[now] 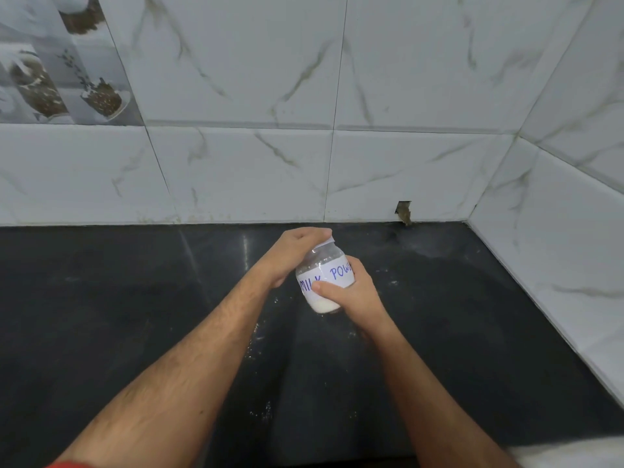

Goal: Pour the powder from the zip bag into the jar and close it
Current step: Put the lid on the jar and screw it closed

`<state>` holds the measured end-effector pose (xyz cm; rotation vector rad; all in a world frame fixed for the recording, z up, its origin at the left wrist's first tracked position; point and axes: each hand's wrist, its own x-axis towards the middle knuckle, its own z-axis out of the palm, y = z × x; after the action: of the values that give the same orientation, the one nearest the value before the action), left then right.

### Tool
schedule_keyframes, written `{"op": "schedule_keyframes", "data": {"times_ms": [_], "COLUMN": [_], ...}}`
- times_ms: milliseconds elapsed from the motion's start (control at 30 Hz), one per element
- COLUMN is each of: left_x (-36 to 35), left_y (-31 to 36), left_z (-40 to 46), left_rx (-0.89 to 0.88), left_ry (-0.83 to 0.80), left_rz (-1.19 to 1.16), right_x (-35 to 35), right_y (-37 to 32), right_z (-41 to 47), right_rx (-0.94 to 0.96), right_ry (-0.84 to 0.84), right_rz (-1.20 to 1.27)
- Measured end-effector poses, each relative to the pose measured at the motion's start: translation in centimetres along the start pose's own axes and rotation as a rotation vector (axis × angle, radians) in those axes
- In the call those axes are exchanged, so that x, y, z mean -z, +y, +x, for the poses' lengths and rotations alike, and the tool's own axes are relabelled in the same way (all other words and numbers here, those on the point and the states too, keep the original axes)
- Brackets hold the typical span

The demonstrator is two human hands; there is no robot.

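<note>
A clear glass jar (326, 282) with a white label reading "MILK POW…" in blue stands on the black counter (135, 315), slightly tilted, white powder showing in its lower part. My right hand (354, 295) wraps the jar's body from the right, thumb across the label. My left hand (297, 255) covers the jar's top, fingers closed over a white lid (326, 244) of which only an edge peeks out. No zip bag is in view.
White marble-pattern tiled walls (371, 163) rise behind and to the right of the counter, meeting in a corner at the right. Specks of spilled powder (266, 407) dot the counter in front of the jar. A white surface (574, 454) shows at the bottom right.
</note>
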<state>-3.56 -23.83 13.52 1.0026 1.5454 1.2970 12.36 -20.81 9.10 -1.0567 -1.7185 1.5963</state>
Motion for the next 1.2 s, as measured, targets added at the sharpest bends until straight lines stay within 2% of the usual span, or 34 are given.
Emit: {"op": "schedule_keyframes", "data": {"times_ms": [100,200,433,500,567,633,833,900,1067,1200], "left_x": [0.7,1.7,1.5,0.5,-0.3,-0.5,0.7,1.4,1.5,0.0], "left_y": [-0.3,-1.0,-0.8,0.0,0.4,0.3,-0.8,-1.5,-1.5,0.2], "left_z": [0.0,0.0,-0.4,-0.5,-0.4,-0.2,-0.9,-1.1,-1.5,-1.5], "left_rx": [-0.028,-0.024,0.027,0.017,0.013,0.005,-0.014,0.003,0.019,0.046], "left_ry": [-0.010,0.047,0.019,0.007,0.070,0.143,0.170,0.216,0.198,0.154], "left_rz": [-0.053,-0.080,-0.122,-0.087,-0.046,-0.036,-0.039,-0.031,-0.097,-0.019], "right_x": [0.1,0.2,-0.7,-1.5,-2.0,-2.1,-1.1,-0.8,-0.8,-1.9], "right_y": [0.0,0.1,-0.1,-0.1,0.0,-0.2,-0.1,0.0,-0.1,-0.3], "right_z": [0.0,0.0,-0.5,-0.6,-0.7,-0.9,-0.8,-0.8,-1.1,-1.4], "right_rx": [0.025,0.053,0.149,0.181,0.192,0.199,0.100,0.093,0.147,0.220], "right_ry": [-0.026,0.018,0.246,0.258,0.253,0.246,0.177,0.193,0.284,0.280], "right_rz": [0.097,0.033,-0.315,-0.431,-0.476,-0.430,-0.050,-0.011,-0.218,-0.459]}}
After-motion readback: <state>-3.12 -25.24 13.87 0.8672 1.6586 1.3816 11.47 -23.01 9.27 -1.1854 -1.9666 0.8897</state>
